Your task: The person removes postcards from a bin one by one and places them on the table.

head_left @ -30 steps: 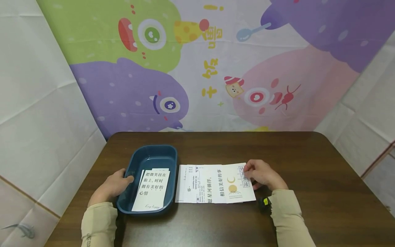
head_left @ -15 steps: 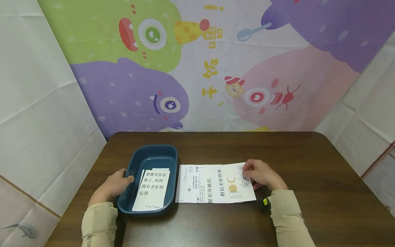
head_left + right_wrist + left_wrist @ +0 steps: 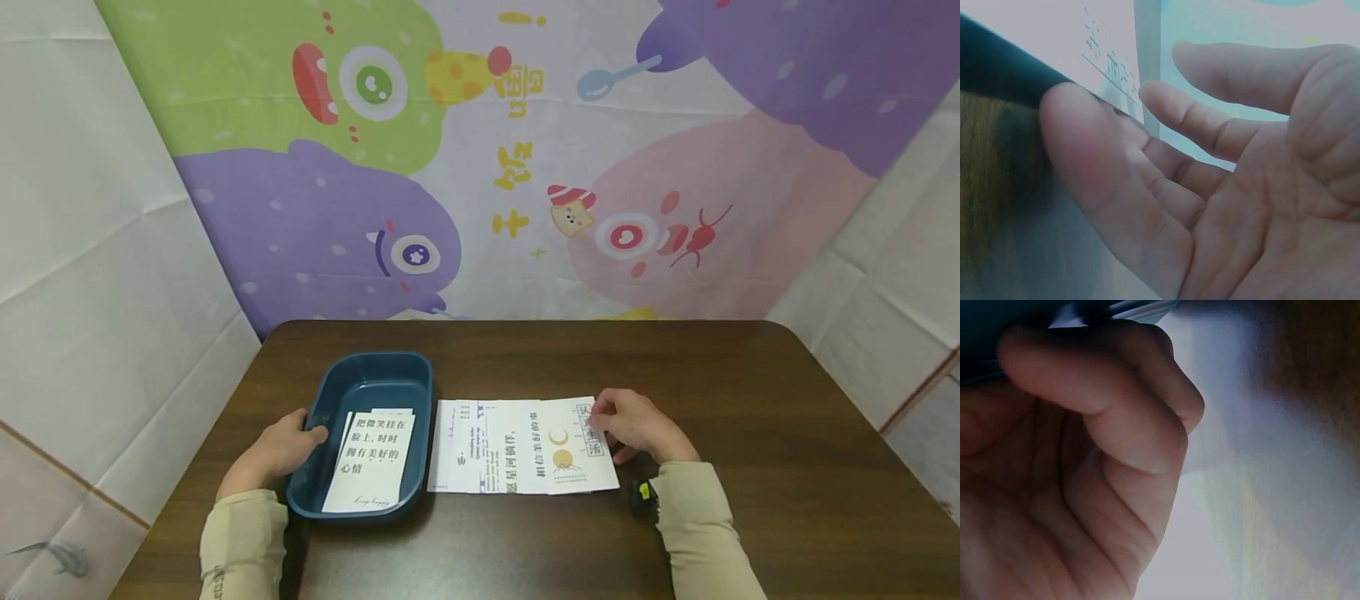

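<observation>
A dark blue tray (image 3: 378, 360) stands on the left of the table. My left hand (image 3: 281, 454) grips its left rim, thumb over the inside; curled fingers (image 3: 1116, 406) show in the left wrist view. Inside lie several white printed cards (image 3: 371, 487). A row of overlapping white cards (image 3: 491, 450) extends to the tray's right. At its right end, my right hand (image 3: 637, 425) pinches the edge of a card (image 3: 562, 467) with a yellow sun and moon. Fingertips (image 3: 1079, 109) meet that edge in the right wrist view; the exact contact is partly hidden.
The brown wooden table (image 3: 735, 392) has a back edge against a patterned cloth (image 3: 675, 100). White cloth (image 3: 120, 208) hangs on the left. A small black device with a yellow mark (image 3: 643, 493) sits at my right wrist.
The right-end card has shifted slightly left, and more of its boxed lettering shows beside my right fingers. My left hand and the tray stay in place.
</observation>
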Demonstrator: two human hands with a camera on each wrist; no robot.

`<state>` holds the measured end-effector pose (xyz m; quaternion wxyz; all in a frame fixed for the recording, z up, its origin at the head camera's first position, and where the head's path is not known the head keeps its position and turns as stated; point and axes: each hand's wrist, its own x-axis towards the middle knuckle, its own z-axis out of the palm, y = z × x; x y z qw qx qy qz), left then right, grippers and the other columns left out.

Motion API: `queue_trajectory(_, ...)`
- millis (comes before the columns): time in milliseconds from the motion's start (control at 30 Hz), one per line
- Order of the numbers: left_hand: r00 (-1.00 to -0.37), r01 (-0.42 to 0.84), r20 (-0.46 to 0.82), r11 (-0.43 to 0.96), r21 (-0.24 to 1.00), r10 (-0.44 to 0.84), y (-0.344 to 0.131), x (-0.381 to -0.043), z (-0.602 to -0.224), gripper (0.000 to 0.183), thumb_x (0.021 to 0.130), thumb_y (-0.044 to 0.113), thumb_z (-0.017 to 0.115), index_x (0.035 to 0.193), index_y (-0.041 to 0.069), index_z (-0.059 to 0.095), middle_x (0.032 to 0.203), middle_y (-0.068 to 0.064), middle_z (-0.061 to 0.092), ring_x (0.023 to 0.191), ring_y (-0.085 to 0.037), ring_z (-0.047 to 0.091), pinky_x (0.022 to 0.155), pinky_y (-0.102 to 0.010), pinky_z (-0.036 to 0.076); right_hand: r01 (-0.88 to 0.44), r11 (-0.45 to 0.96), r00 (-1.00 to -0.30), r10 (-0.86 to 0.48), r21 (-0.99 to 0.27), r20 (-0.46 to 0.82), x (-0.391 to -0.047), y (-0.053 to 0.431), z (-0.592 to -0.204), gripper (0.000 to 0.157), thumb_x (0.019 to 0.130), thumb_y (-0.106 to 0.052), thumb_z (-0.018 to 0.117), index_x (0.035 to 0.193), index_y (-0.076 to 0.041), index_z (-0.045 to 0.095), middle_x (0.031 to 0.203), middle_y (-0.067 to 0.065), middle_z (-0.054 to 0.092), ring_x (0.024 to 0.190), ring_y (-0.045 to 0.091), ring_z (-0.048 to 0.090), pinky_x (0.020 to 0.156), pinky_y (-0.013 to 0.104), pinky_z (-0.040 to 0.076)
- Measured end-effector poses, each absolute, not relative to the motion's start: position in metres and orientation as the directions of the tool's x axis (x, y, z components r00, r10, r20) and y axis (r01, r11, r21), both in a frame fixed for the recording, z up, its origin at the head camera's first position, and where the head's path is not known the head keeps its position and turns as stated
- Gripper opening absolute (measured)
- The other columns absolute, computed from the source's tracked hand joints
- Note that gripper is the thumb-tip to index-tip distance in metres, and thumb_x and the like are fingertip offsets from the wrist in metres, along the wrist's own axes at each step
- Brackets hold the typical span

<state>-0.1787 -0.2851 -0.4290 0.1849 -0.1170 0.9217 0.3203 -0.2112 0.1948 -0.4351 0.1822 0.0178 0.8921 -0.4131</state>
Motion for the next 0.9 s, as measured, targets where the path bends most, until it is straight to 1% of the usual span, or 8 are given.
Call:
queue_trajectory(200, -0.903, -0.331, -0.419, 0.771, 0.544, -0.092, -0.286, -0.178, -0.43, 0.064, 0.105, 0.031, 0.041, 0.149, -0.013, 0.028, 0.146, -0.042, 0.041, 0.123, -0.054, 0.054, 0.094, -0.063, 0.053, 0.169, 0.696, -0.931, -0.119, -0.698, -0.344, -0.212, 0.199, -0.433, 0.016, 0.098, -0.016, 0.064, 0.107, -0.002, 0.062, 0.099, 0.015, 0.066, 0.078, 0.024, 0.065, 0.058, 0.036, 0.057)
queue_trajectory(267, -0.903, -0.333, -0.42, 0.771, 0.543, -0.094, -0.286, -0.179, -0.43, 0.064, 0.105, 0.031, 0.04, 0.149, -0.013, 0.028, 0.146, -0.042, 0.04, 0.123, -0.053, 0.054, 0.095, -0.063, 0.053, 0.125, 0.741, -0.938, -0.129, -0.66, -0.323, -0.212, 0.2, -0.432, 0.017, 0.096, -0.018, 0.066, 0.106, -0.003, 0.062, 0.097, 0.013, 0.065, 0.077, 0.024, 0.063, 0.058, 0.036, 0.057)
queue_trajectory(333, -0.902, -0.334, -0.422, 0.771, 0.542, -0.094, -0.286, -0.179, -0.43, 0.064, 0.105, 0.031, 0.041, 0.149, -0.013, 0.028, 0.146, -0.042, 0.041, 0.123, -0.053, 0.054, 0.095, -0.063, 0.053, 0.035, 0.792, -0.948, -0.166, -0.609, -0.271, -0.212, 0.2, -0.43, 0.022, 0.093, -0.018, 0.071, 0.108, -0.004, 0.063, 0.099, 0.012, 0.065, 0.08, 0.024, 0.061, 0.064, 0.037, 0.056)
queue_trajectory(433, -0.899, -0.341, -0.426, 0.769, 0.541, -0.099, -0.286, -0.179, -0.43, 0.063, 0.104, 0.031, 0.041, 0.149, -0.013, 0.029, 0.145, -0.042, 0.041, 0.123, -0.054, 0.054, 0.095, -0.063, 0.053, -0.137, 0.837, -0.949, -0.264, -0.53, -0.171, -0.213, 0.197, -0.431, 0.043, 0.085, -0.019, 0.081, 0.121, -0.004, 0.063, 0.116, 0.015, 0.065, 0.099, 0.03, 0.061, 0.084, 0.046, 0.056)
queue_trajectory(500, -0.898, -0.345, -0.427, 0.767, 0.541, -0.102, -0.286, -0.18, -0.43, 0.063, 0.104, 0.031, 0.041, 0.149, -0.012, 0.029, 0.145, -0.042, 0.041, 0.123, -0.054, 0.054, 0.094, -0.063, 0.053, -0.229, 0.834, -0.935, -0.332, -0.501, -0.126, -0.213, 0.193, -0.434, 0.061, 0.079, -0.02, 0.086, 0.132, -0.003, 0.06, 0.133, 0.018, 0.06, 0.116, 0.035, 0.056, 0.099, 0.053, 0.05)
queue_trajectory(567, -0.897, -0.35, -0.43, 0.764, 0.542, -0.105, -0.286, -0.179, -0.431, 0.063, 0.104, 0.03, 0.041, 0.149, -0.012, 0.029, 0.146, -0.042, 0.041, 0.124, -0.054, 0.054, 0.095, -0.064, 0.053, -0.277, 0.825, -0.919, -0.377, -0.492, -0.116, -0.212, 0.191, -0.438, 0.073, 0.076, -0.021, 0.089, 0.14, -0.005, 0.056, 0.144, 0.019, 0.054, 0.127, 0.038, 0.049, 0.106, 0.058, 0.045)
queue_trajectory(733, -0.894, -0.356, -0.433, 0.765, 0.537, -0.112, -0.285, -0.179, -0.43, 0.063, 0.104, 0.03, 0.04, 0.15, -0.011, 0.028, 0.148, -0.041, 0.039, 0.127, -0.055, 0.052, 0.098, -0.065, 0.051, -0.284, 0.839, -0.92, -0.376, -0.465, -0.115, -0.213, 0.19, -0.447, 0.073, 0.075, -0.02, 0.089, 0.14, -0.009, 0.058, 0.148, 0.019, 0.051, 0.123, 0.036, 0.043, 0.103, 0.056, 0.044)
queue_trajectory(900, -0.895, -0.355, -0.432, 0.767, 0.534, -0.113, -0.285, -0.18, -0.429, 0.062, 0.105, 0.03, 0.04, 0.15, -0.011, 0.028, 0.147, -0.041, 0.04, 0.127, -0.055, 0.052, 0.098, -0.065, 0.051, -0.256, 0.855, -0.933, -0.34, -0.451, -0.116, -0.215, 0.194, -0.45, 0.07, 0.077, -0.022, 0.088, 0.139, -0.008, 0.059, 0.149, 0.023, 0.047, 0.124, 0.039, 0.041, 0.1, 0.058, 0.046)
